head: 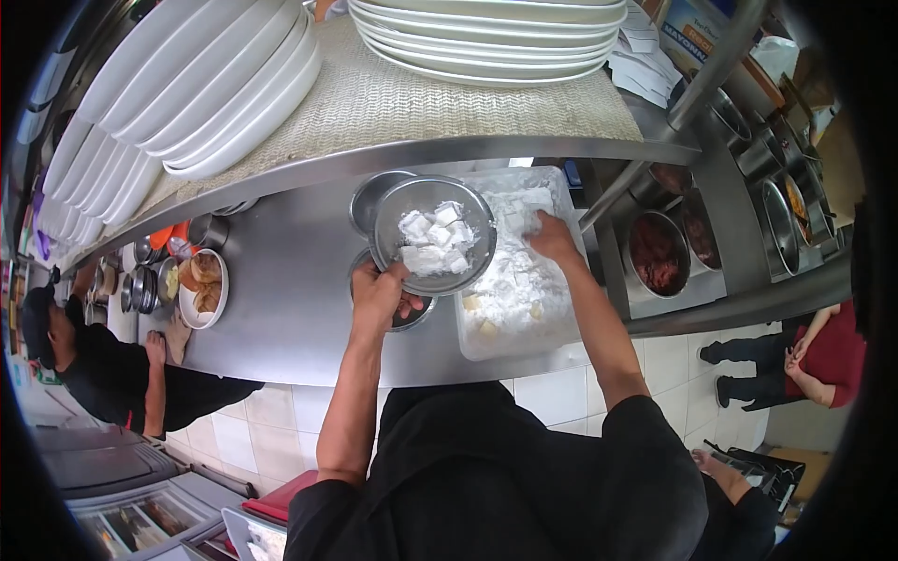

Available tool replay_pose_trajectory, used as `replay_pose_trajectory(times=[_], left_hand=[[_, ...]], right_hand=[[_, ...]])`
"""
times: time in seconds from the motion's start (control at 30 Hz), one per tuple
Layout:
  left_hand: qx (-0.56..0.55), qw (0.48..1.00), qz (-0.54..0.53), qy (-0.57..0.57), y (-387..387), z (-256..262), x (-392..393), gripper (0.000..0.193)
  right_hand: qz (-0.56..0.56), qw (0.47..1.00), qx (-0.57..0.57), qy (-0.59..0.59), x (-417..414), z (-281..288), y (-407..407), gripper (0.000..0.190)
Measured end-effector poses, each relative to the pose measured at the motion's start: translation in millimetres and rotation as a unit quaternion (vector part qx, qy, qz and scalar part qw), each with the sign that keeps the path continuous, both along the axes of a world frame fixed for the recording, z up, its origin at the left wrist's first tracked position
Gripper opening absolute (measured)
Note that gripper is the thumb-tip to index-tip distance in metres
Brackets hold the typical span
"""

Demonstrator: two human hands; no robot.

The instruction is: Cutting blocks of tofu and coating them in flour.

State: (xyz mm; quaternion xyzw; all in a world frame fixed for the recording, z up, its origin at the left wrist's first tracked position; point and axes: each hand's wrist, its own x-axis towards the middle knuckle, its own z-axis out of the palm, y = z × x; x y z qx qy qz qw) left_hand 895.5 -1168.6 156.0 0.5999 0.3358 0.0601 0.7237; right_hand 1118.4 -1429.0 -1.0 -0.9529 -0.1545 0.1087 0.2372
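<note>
My left hand (pixel 382 291) grips the near rim of a round metal bowl (pixel 480 235), thumb on top. Inside it lie several powder-coated white cubes (pixel 438 238). The bowl is held above the counter, partly covering two other metal bowls, one behind it (pixel 365 200) and one below it (pixel 414 319). To its right stands a translucent plastic tub (pixel 515 343) full of white powder (pixel 508 273). My right hand (pixel 551 235) reaches into the tub's far half; its fingertips are blurred against powdery pieces, so any grip is unclear. Pale yellowish chunks (pixel 487 327) show through the powder near the front.
A shelf (pixel 449 151) with stacked white plates (pixel 484 49) overhangs the steel counter (pixel 280 301). At left are a white dish of brownish food (pixel 223 294) and a person in black (pixel 105 372). Pots of red food (pixel 656 252) stand right, beyond a metal post (pixel 614 196).
</note>
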Motion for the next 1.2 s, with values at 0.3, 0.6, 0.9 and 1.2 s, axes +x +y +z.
replay_pose_trajectory(times=[0.3, 0.6, 0.9, 1.2], left_hand=[[-0.005, 0.999, -0.024, -0.023, -0.5, -0.5, 3.4, 0.018], [0.016, 1.000, -0.026, 0.004, -7.4, 2.0, 13.7, 0.018], [0.013, 0.999, -0.051, 0.012, -10.6, -10.4, 24.9, 0.018], [0.037, 0.995, -0.085, 0.033, -27.5, -28.2, 39.7, 0.026]], right_hand=[[-0.011, 0.992, 0.040, 0.119, -5.1, -13.1, -18.6, 0.059], [0.049, 0.989, 0.122, -0.074, -6.1, -12.1, 1.4, 0.061], [0.075, 0.996, 0.044, 0.010, -3.9, 0.7, 11.2, 0.061], [-0.128, 0.941, 0.304, 0.077, -6.7, 8.0, -36.4, 0.066]])
